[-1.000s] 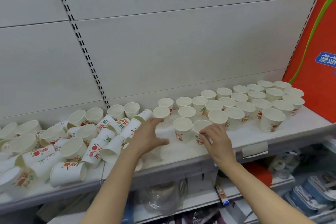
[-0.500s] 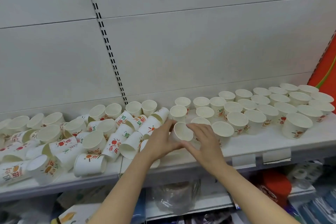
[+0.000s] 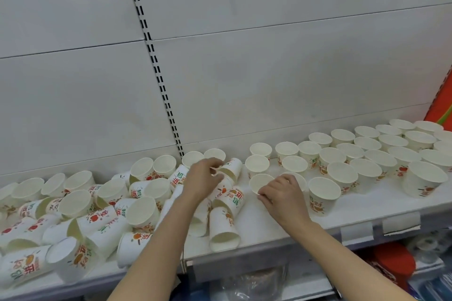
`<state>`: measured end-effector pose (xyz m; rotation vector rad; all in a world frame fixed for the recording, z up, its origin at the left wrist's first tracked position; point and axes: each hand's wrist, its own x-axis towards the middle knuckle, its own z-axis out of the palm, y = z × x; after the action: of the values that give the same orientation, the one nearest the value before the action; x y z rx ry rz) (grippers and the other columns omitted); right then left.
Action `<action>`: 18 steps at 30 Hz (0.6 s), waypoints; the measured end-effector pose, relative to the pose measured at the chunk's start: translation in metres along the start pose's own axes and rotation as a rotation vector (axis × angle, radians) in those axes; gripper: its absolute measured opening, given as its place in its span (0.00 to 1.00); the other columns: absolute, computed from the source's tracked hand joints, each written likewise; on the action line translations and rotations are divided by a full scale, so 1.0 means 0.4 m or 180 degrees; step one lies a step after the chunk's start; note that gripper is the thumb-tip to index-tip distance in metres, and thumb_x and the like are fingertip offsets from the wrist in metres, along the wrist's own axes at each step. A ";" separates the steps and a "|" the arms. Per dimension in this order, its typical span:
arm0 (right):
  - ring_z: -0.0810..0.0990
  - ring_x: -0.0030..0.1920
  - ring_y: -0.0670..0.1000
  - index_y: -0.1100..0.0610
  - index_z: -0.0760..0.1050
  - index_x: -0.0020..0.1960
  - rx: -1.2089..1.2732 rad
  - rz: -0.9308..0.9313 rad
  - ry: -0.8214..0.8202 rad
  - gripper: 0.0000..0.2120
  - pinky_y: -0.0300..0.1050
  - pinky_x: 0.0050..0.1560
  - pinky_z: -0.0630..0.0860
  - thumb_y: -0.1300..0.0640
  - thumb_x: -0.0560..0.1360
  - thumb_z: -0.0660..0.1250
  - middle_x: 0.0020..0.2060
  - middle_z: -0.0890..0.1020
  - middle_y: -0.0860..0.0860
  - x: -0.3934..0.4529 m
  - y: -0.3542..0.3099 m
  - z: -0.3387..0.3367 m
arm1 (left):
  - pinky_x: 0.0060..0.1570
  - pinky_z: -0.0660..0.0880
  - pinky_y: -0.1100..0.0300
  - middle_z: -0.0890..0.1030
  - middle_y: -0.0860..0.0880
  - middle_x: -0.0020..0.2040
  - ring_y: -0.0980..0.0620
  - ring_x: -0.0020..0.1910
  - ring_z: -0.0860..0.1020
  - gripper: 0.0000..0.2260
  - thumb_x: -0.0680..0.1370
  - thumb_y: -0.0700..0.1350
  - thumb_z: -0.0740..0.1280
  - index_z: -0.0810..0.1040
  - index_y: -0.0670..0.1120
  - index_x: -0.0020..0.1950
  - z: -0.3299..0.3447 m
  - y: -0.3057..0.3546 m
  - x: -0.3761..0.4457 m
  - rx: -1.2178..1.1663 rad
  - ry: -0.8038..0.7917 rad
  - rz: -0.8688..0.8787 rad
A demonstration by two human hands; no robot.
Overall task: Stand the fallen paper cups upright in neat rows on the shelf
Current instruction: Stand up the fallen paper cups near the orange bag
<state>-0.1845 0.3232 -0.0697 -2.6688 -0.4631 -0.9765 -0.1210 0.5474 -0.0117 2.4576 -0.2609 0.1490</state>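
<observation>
White shelf (image 3: 330,217): I log upright paper cups (image 3: 367,151) in rows right of the slotted upright (image 3: 156,76), fallen cups (image 3: 80,222) left. My left hand (image 3: 201,178) pinches a tilted cup (image 3: 232,168); my right hand (image 3: 283,194) grips an upright cup (image 3: 260,182) by its rim.

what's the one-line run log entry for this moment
left hand: on fallen cup | right hand: on upright cup | shelf: rows right, pile left

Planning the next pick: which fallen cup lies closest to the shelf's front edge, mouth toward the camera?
The white paper cup on its side between the forearms, its open mouth facing the camera.
</observation>
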 end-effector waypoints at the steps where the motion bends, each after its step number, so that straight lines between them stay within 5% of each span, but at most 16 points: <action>1: 0.78 0.36 0.53 0.52 0.80 0.35 -0.0041 0.0064 -0.0079 0.09 0.45 0.49 0.65 0.54 0.62 0.80 0.31 0.80 0.46 0.001 0.005 0.003 | 0.53 0.76 0.57 0.82 0.54 0.56 0.56 0.50 0.79 0.16 0.73 0.43 0.71 0.80 0.51 0.61 -0.017 -0.020 0.023 0.0119 0.0112 -0.0076; 5: 0.77 0.44 0.52 0.51 0.81 0.46 0.0131 0.0074 0.0158 0.10 0.45 0.51 0.66 0.47 0.70 0.70 0.40 0.82 0.45 0.027 0.000 0.004 | 0.51 0.76 0.55 0.81 0.54 0.58 0.51 0.56 0.78 0.14 0.76 0.42 0.66 0.81 0.53 0.60 -0.038 -0.070 0.104 0.0996 0.0183 0.0059; 11: 0.74 0.45 0.51 0.52 0.81 0.46 0.0170 -0.0447 0.0102 0.08 0.43 0.46 0.64 0.60 0.67 0.70 0.39 0.81 0.45 0.148 -0.009 0.031 | 0.52 0.75 0.54 0.80 0.49 0.58 0.47 0.57 0.76 0.15 0.77 0.40 0.64 0.80 0.53 0.60 0.004 -0.075 0.182 0.1700 -0.0185 0.0317; 15: 0.73 0.43 0.51 0.50 0.81 0.44 0.0040 -0.0989 -0.0706 0.15 0.41 0.43 0.64 0.62 0.59 0.76 0.36 0.79 0.44 0.225 -0.003 0.062 | 0.48 0.77 0.53 0.82 0.49 0.51 0.46 0.54 0.77 0.10 0.75 0.47 0.67 0.83 0.54 0.55 0.030 -0.078 0.196 0.1415 -0.0402 0.0317; 18: 0.75 0.42 0.53 0.50 0.81 0.46 -0.0170 -0.1204 -0.1476 0.20 0.44 0.39 0.69 0.60 0.56 0.79 0.38 0.77 0.48 0.270 -0.001 0.074 | 0.49 0.76 0.53 0.79 0.53 0.58 0.49 0.56 0.76 0.15 0.74 0.50 0.71 0.80 0.53 0.60 0.026 -0.093 0.185 0.1143 -0.0317 0.0374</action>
<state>-0.0895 0.3562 -0.0205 -2.9134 -1.0810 -0.4388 -0.0403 0.5584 -0.0294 2.8108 -0.4568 0.1333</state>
